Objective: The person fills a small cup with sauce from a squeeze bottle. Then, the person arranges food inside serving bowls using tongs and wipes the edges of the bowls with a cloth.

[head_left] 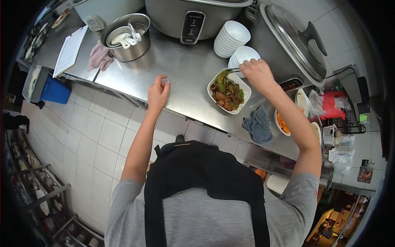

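Note:
My right hand [257,74] is closed on metal tongs [233,70], which reach left over the rim of a white squarish bowl [245,87]. In that bowl lies a cooked dish of green peppers and browned meat [226,94], with a strip of green pepper right at the tongs' tips. My left hand [159,92] hovers near the counter's front edge, holding nothing, thumb and fingers apart. Just behind the bowl stand two stacks of white bowls [231,39], the nearer one partly covered by my right hand. A crumpled blue-grey cloth [258,124] lies to the right of the dish.
Large cookers [168,20] line the back of the steel counter [181,61]. A metal pot [135,51] with white-handled utensils stands at left, beside a pink cloth [99,57] and a clipboard [70,51]. A bowl of orange food [282,123] sits under my right forearm.

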Available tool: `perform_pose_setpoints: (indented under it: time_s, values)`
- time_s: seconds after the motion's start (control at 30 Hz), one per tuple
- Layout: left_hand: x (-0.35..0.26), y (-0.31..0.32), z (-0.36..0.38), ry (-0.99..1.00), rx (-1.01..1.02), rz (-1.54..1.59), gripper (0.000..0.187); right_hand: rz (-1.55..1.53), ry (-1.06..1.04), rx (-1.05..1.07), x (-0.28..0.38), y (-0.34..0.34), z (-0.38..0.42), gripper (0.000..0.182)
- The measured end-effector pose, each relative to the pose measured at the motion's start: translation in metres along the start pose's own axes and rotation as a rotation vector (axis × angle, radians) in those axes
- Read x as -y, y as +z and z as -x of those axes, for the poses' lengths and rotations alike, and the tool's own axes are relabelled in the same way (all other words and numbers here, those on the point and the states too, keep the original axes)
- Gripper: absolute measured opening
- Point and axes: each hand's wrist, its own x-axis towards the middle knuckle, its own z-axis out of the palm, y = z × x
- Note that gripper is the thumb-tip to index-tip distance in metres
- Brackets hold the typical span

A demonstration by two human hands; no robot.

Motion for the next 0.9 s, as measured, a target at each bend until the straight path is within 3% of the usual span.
perform_pose_setpoints:
  time_s: [0.13,0.2,0.33,0.5,0.57,0.7,0.9]
  values:
    - [0.000,0.001,0.000,-0.008,0.017,-0.046,0.019,-0.113,0.145,0.067,-0.019,-0.023,0.024,0.006]
    - [0.001,0.002,0.000,-0.001,0.019,-0.059,0.019,-0.371,0.339,0.243,-0.028,-0.036,0.037,0.009]
    - [-0.001,0.003,0.000,0.003,0.024,-0.080,0.018,-0.581,0.369,0.431,-0.018,-0.021,0.056,0.014]
    - [-0.003,0.003,0.001,-0.010,0.031,-0.123,0.017,-0.576,0.435,0.325,-0.010,-0.009,0.063,0.015]
    - [-0.002,0.004,0.001,-0.009,0.029,-0.124,0.017,-0.516,0.402,0.190,-0.004,-0.022,0.066,0.014]
    - [-0.004,0.003,0.001,-0.005,0.026,-0.125,0.018,-0.573,0.287,0.213,0.028,-0.032,0.070,0.016]
    - [-0.003,0.004,0.001,0.006,0.016,-0.124,0.018,-0.542,0.355,0.316,0.050,-0.032,0.074,0.016]
